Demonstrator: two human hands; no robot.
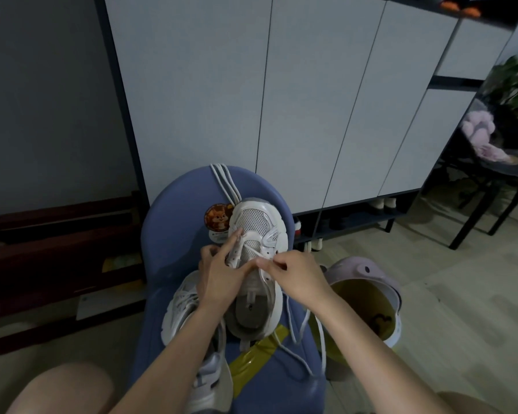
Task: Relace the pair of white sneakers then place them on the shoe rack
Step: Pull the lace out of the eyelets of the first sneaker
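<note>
A white sneaker (256, 222) lies toe-away on a blue chair (174, 210), its tongue and insole showing. My left hand (222, 276) holds the sneaker's left eyelet flap, index finger stretched along it. My right hand (299, 279) pinches the white lace (296, 333) at the right eyelets; the lace's loose ends trail down over the seat. Another loose lace (226, 182) lies over the chair's far edge. The second white sneaker (183, 312) rests on its side at the lower left, partly under my left forearm.
A pale cabinet with tall doors (281, 100) stands behind the chair, with an open shoe shelf (356, 219) at its foot holding several shoes. A lilac bin with a yellow liner (368, 297) sits right of the chair. A dark table (491, 180) is far right.
</note>
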